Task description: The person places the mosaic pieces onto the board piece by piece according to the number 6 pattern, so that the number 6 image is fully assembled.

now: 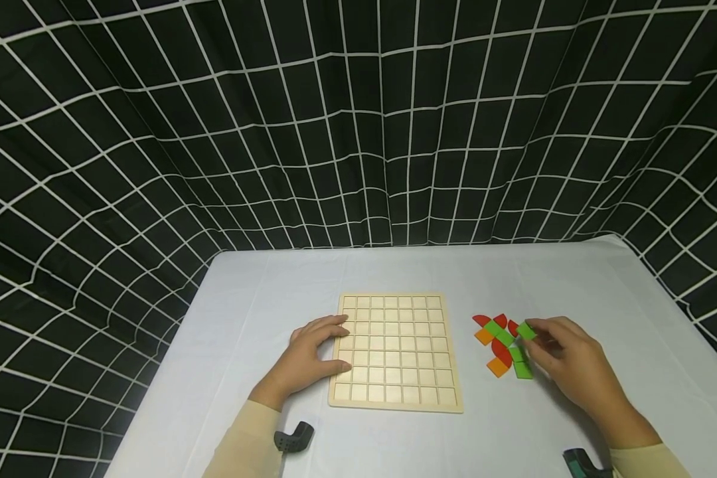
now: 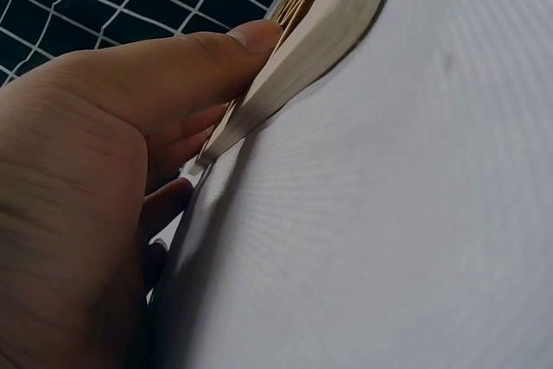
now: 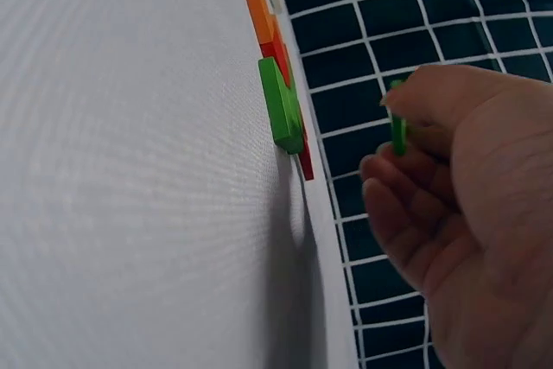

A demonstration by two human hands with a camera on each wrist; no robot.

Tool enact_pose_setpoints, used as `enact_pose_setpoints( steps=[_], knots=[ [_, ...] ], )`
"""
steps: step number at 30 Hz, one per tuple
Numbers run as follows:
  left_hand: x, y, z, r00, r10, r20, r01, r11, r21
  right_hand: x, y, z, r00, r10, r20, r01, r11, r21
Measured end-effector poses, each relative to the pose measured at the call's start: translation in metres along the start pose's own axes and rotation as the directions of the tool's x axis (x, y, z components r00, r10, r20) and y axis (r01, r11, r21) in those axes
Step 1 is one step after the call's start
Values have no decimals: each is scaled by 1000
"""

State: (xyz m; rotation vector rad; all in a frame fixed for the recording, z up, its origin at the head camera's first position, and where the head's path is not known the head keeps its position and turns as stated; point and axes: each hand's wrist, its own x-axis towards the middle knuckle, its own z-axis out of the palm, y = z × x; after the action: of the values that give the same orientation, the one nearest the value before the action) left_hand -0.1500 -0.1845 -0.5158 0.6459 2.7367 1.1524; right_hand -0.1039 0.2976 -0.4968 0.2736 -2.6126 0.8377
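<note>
A dark curtain [image 1: 388,133] with white grid lines backs the white table [image 1: 245,285]. On the table lies the wooden board [image 1: 394,406], flat, its face split into small squares by raised strips. Since those strips look low, the board is best kept still and square to the person.

The left hand [image 1: 303,362] sees to that: its fingers are spread and loose along the board's left edge, thumb resting on the rim, none of them clenched. Light pressure should do; pushing sideways could slide the board on the cloth.

The right hand [image 1: 564,358] is right of the board, over the near side of a loose cluster of pieces. Its thumb and fingers pinch one green tile [image 1: 526,330], held clear of the table — a grip by the edges, as the right wrist view shows. That seems a good hold for so thin a piece, provided the fingertips stay off its flat faces.

Below and beside it lie other green tiles [image 1: 522,370], orange tiles [image 1: 499,368] and red curved pieces [image 1: 502,352], several touching. Lifting straight up before moving across would likely spare them a knock.
</note>
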Motion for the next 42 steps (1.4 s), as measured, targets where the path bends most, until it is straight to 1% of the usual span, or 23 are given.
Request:
enact_pose_setpoints(
  steps=[6,9,12,16,20,26,33,37,42],
  knots=[
    [1,-1,0,1000,-4,5,4,1000,1,2,-7,-2,996,-82,-43,84,996,37],
    [1,0,-1,1000,-3,4,3,1000,4,4,-12,-3,993,-103,-54,105,994,40],
    [2,-1,0,1000,12,-4,-12,1000,1,5,-17,-4,992,-116,-56,118,992,33],
    [2,-2,0,1000,24,-11,-24,1000,-8,5,-26,-5,991,-124,-43,125,992,23],
    [1,-3,2,1000,15,1,-15,1000,-6,6,-35,-6,990,-134,-31,134,991,5],
    [0,-4,1,1000,11,-8,-12,1000,-1,9,-45,-2,989,-148,-12,148,989,0],
    [1,-4,1,1000,17,-6,-18,1000,-10,17,-55,4,972,-235,5,235,972,29],
    [0,-4,1,1000,19,-4,-20,1000,-9,24,-64,10,963,-268,26,267,963,38],
    [0,-3,0,1000,16,-1,-16,1000,-7,33,-74,19,955,-296,34,294,954,55]
  ],
)
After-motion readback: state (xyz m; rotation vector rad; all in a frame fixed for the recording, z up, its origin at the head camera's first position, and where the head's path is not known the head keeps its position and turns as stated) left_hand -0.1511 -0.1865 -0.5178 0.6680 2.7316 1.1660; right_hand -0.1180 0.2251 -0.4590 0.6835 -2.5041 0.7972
